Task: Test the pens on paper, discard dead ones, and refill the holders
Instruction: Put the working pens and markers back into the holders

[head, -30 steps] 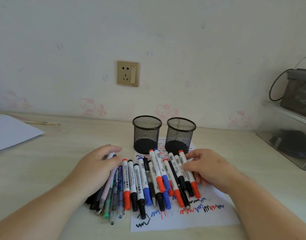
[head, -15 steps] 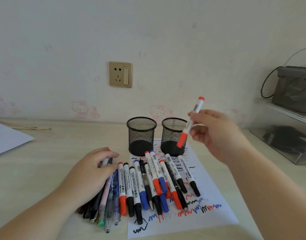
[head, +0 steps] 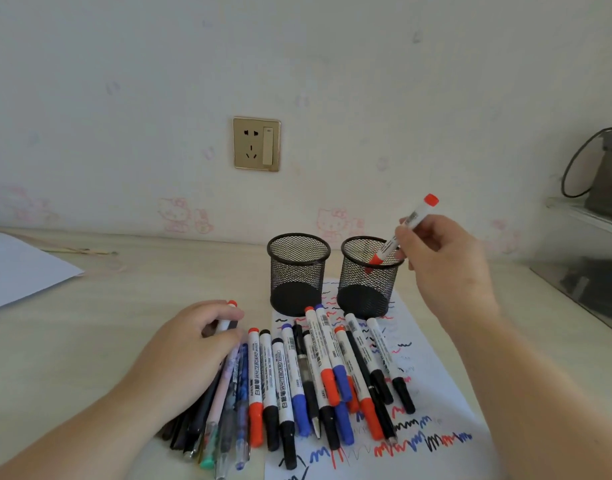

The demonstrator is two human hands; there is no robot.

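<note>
The right hand [head: 443, 258] pinched a red whiteboard marker [head: 403, 230], capped tip inside the right mesh holder [head: 366, 277]. The left hand [head: 193, 348] covered several pens, its grip unclear.

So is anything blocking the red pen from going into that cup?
No, nothing visible. The right hand holds the red marker tilted, its capped end already dipping into the right mesh holder, which looks empty.

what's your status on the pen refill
Right hand grips red marker, cap end dipping into right holder. Left hand rests on pen pile. Nothing blocking.
</note>
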